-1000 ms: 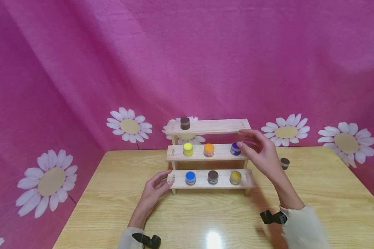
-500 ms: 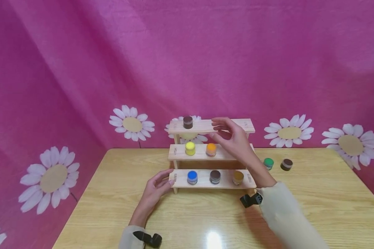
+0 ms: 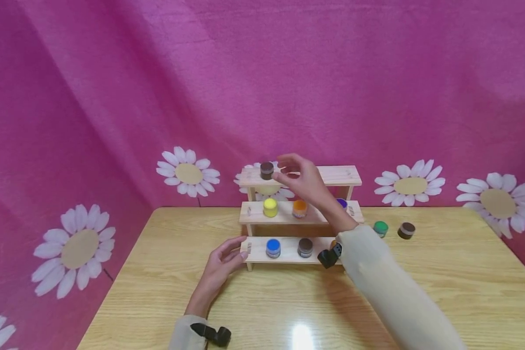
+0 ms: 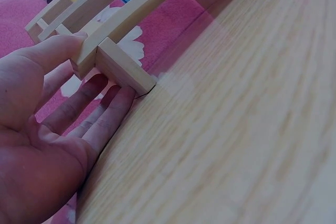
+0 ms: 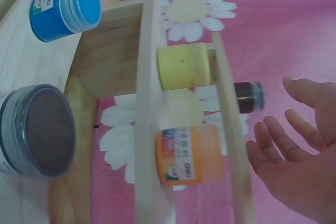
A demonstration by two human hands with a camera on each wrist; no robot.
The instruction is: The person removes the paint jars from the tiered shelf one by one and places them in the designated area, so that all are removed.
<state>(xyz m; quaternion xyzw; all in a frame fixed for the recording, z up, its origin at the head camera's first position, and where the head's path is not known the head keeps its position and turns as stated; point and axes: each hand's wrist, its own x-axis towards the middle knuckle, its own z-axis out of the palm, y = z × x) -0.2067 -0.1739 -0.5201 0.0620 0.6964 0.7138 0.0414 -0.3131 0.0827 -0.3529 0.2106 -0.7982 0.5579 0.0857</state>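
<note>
A three-tier wooden stand [image 3: 262, 243] holds several small paint jars. At its left end my left hand [image 3: 218, 265] grips the lowest tier, thumb over the board and fingertips against the leg [image 4: 123, 69]. My right hand [image 3: 304, 180] reaches over the top tier, fingers loosely bent and holding nothing. Just left of its fingertips stands a dark brown paint jar [image 3: 267, 170]; the right wrist view has a gap between hand and jar. On the middle tier are a yellow jar [image 3: 270, 207], an orange jar [image 3: 299, 208] and a purple jar [image 3: 341, 203], partly hidden by the right arm.
The lowest tier bears a blue jar [image 3: 273, 248], a brown jar [image 3: 305, 247] and an ochre jar mostly hidden by the right wrist. Right of the stand, a green jar [image 3: 380, 228] and a dark jar [image 3: 406, 230] stand on the wooden table [image 3: 442, 282]. Behind hangs a pink flowered cloth [image 3: 315, 87].
My right hand has left the purple jar on the middle tier and moved up and left to beside the brown jar on top. My left hand keeps its grip on the stand.
</note>
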